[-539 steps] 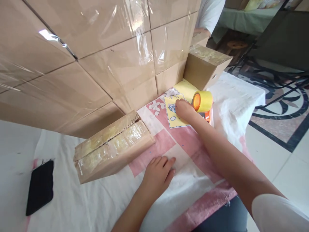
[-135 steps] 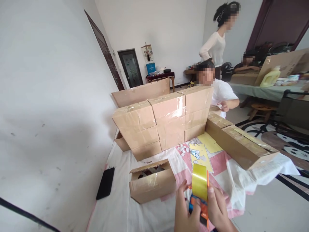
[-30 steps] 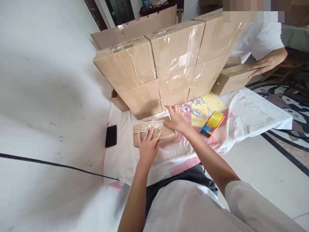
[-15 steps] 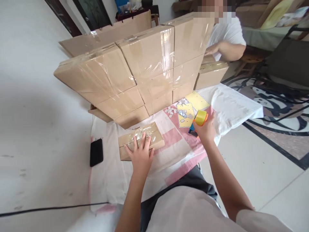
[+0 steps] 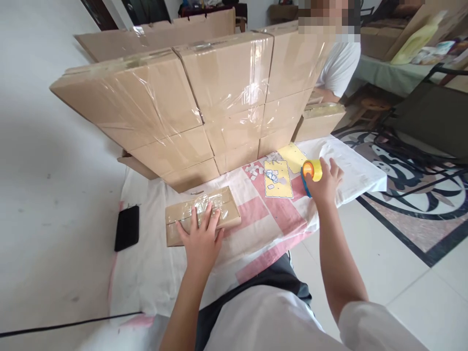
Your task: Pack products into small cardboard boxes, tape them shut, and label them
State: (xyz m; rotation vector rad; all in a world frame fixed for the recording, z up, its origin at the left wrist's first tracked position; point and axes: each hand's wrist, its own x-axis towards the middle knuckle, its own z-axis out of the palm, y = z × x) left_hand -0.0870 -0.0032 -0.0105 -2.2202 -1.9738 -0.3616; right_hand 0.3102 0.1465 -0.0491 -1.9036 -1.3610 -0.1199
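Observation:
My left hand [image 5: 200, 241] lies with spread fingers on a small flat cardboard box [image 5: 230, 217], whose top is covered in shiny clear tape. Over to the right, a tape dispenser [image 5: 310, 171] with a yellow roll and orange and blue parts is at the table's right part. My right hand [image 5: 325, 185] is right beside it, thumb against its near side and the other fingers stretched apart. Whether the dispenser rests fully on the cloth is hard to see.
A tall wall of taped cardboard boxes [image 5: 234, 87] stands at the back. A black phone [image 5: 127, 228] lies at left. Yellow paper [image 5: 280, 187] with small white scraps [image 5: 254, 169] lies mid-table. Behind, a person in a white sleeve [image 5: 341, 66] is near another box [image 5: 321, 122].
My right hand has carried the tape dispenser rightward, off the yellow paper, and its fingers have spread from their grip. My left hand stays on the box. The view has shifted slightly.

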